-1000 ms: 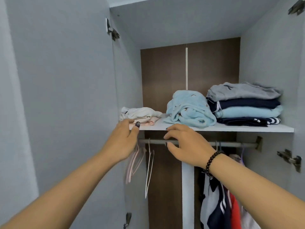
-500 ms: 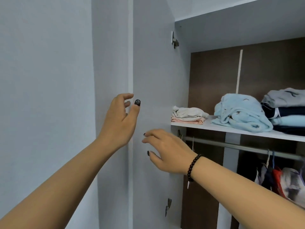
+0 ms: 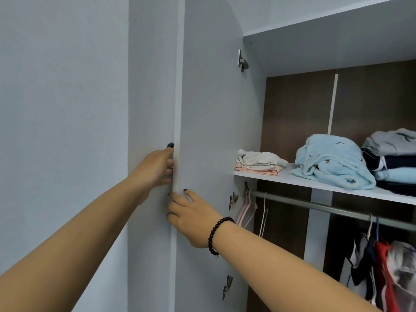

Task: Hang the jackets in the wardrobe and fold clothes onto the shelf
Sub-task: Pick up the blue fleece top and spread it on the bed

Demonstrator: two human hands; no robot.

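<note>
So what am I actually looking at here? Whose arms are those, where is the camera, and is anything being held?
There is no machine here: these are a person's two bare arms, filmed by a wide-angle camera worn on the head, looking forward and down. That is why the arms enter from the bottom of the picture.

The left hand closes its grip on the free edge of the open wardrobe door. The right hand, with a dark bead bracelet on the wrist, rests against the same edge just below; whether it truly grips is hard to tell.

Inside, the white shelf carries a small white and pink folded pile, a bundled light blue garment and a neat stack at the right. Under it, a metal rail holds empty hangers and some hung clothes.
</note>
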